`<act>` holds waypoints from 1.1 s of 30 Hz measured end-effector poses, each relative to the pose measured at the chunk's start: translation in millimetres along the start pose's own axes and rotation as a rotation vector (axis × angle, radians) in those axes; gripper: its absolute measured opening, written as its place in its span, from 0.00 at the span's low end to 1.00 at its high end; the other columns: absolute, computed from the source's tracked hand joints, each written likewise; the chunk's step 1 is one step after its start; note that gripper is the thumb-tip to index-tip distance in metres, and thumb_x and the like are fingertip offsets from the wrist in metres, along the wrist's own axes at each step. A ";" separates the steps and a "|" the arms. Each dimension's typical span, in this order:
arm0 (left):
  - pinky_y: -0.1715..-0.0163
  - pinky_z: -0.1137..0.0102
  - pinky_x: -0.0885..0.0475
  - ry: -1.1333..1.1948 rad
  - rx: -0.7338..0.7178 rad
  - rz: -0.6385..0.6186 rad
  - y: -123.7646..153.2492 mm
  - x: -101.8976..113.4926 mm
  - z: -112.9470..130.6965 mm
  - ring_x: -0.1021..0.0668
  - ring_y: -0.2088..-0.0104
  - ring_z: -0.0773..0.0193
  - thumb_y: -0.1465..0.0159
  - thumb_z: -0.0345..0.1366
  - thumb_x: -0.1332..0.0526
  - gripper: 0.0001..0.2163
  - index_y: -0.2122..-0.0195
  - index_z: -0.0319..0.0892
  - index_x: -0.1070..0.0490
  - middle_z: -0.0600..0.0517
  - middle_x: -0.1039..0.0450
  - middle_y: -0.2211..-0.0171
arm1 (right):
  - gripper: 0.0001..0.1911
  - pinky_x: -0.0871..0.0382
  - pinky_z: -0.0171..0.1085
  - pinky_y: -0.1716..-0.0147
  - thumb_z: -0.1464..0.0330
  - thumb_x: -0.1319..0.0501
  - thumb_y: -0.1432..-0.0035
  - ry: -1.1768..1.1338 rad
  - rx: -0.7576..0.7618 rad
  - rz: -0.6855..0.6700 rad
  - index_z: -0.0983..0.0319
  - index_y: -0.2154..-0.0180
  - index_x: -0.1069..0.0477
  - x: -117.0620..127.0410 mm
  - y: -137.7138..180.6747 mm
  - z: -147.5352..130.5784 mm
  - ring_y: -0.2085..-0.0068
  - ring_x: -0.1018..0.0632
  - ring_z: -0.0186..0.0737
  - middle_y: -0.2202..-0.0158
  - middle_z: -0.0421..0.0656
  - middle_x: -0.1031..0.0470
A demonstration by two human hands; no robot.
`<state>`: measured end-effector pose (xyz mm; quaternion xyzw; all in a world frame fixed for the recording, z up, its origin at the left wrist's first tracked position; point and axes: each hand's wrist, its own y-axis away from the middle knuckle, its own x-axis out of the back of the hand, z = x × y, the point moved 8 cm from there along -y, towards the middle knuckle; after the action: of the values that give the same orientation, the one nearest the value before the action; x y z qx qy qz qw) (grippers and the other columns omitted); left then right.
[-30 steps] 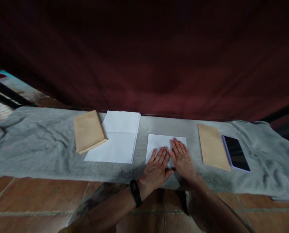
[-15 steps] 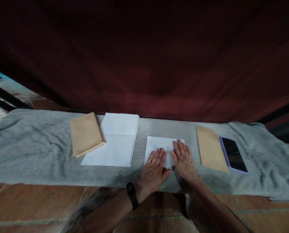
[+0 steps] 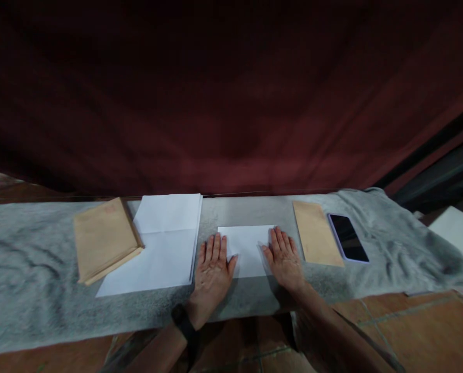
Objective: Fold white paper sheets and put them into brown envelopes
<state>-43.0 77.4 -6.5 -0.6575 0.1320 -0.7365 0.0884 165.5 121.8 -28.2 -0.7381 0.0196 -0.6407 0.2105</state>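
A folded white sheet of paper point(image 3: 249, 251) lies flat on the grey cloth in front of me. My left hand point(image 3: 214, 267) rests flat at its left edge, fingers stretched out and thumb over the paper. At the right edge, my right hand point(image 3: 285, 258) lies palm down with its fingers extended. Neither hand grips anything. To the left is a stack of larger white sheets point(image 3: 165, 254) with a crease across it. A pile of brown envelopes point(image 3: 105, 238) overlaps that stack. Right of my right hand lies a single brown envelope point(image 3: 317, 235).
A phone point(image 3: 348, 238) in a lilac case lies beside the single envelope. Grey cloth point(image 3: 33, 269) covers the long narrow surface, and a dark red curtain point(image 3: 231, 129) hangs behind it. A white object point(image 3: 457, 233) stands at the far right. Tiled floor point(image 3: 421, 326) shows below.
My left hand has slid left across the folded paper to its left edge. My right hand stays near the right edge. The view has turned somewhat to the right.
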 end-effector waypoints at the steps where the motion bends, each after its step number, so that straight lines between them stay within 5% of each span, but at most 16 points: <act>1: 0.32 0.46 0.44 -0.006 0.009 0.011 -3.2 1.5 -1.3 0.39 0.30 0.43 0.27 0.45 0.52 0.28 0.33 0.30 0.39 0.35 0.39 0.32 | 0.32 0.46 0.55 0.34 0.56 0.55 0.26 0.002 -0.008 0.003 0.68 0.29 0.47 0.9 -0.4 1.0 0.31 0.39 0.56 0.29 0.55 0.42; 14: 0.31 0.50 0.42 0.050 -0.228 -0.045 -25.0 -25.7 54.2 0.45 0.28 0.51 0.29 0.31 0.55 0.26 0.29 0.35 0.46 0.41 0.44 0.29 | 0.26 0.46 0.51 0.31 0.63 0.54 0.25 -0.212 0.194 -0.065 0.64 0.32 0.39 7.8 -13.8 -52.7 0.30 0.39 0.46 0.30 0.48 0.40; 33: 0.31 0.52 0.44 -0.042 -0.056 -0.070 -33.5 -24.5 14.2 0.42 0.29 0.50 0.26 0.44 0.53 0.27 0.30 0.34 0.43 0.38 0.47 0.29 | 0.28 0.48 0.52 0.33 0.59 0.54 0.26 -0.053 0.032 -0.042 0.64 0.31 0.41 -1.1 -16.7 -16.8 0.31 0.37 0.51 0.30 0.51 0.41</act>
<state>-24.5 115.6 -17.8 -0.6794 0.1274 -0.7211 0.0471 145.3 132.6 -22.1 -0.7515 -0.0116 -0.6255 0.2094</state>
